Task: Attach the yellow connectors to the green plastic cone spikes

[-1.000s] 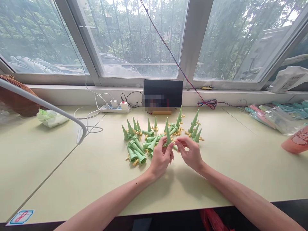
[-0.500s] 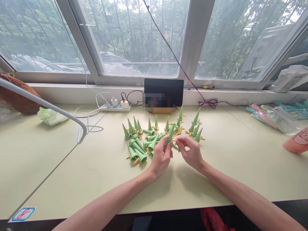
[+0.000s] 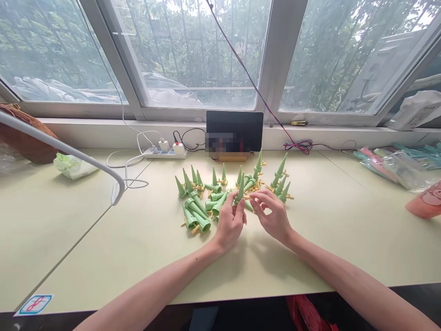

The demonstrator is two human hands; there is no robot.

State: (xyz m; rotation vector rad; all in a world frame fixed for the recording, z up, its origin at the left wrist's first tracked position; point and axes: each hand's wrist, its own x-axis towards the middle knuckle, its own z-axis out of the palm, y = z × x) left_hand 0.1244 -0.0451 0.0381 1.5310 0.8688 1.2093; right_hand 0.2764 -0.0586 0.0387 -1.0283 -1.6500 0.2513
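My left hand (image 3: 230, 222) is closed around a green plant watering spike (image 3: 241, 186), its point upward. On the right, my right hand (image 3: 272, 214) pinches a small yellow valve (image 3: 247, 196) at the side of that spike; fingers hide part of it. Behind and left of my hands lie several more green spikes (image 3: 198, 211), some on their sides with open collars showing. Others stand upright with yellow valves attached, among them a spike (image 3: 280, 170) at the right. Loose yellow valves (image 3: 253, 185) are heaped behind my hands.
A dark tablet (image 3: 234, 131) leans at the back by the window. Left of it are a power strip (image 3: 165, 154) and white cables. A grey curved bar (image 3: 69, 147) crosses the left side. Plastic bags (image 3: 403, 168) and an orange cup (image 3: 425, 202) lie at the right.
The spike in my left hand tilted to the right, then came back nearly upright. My right fingers have shifted slightly at its side, and the yellow valve shows more clearly between the hands.
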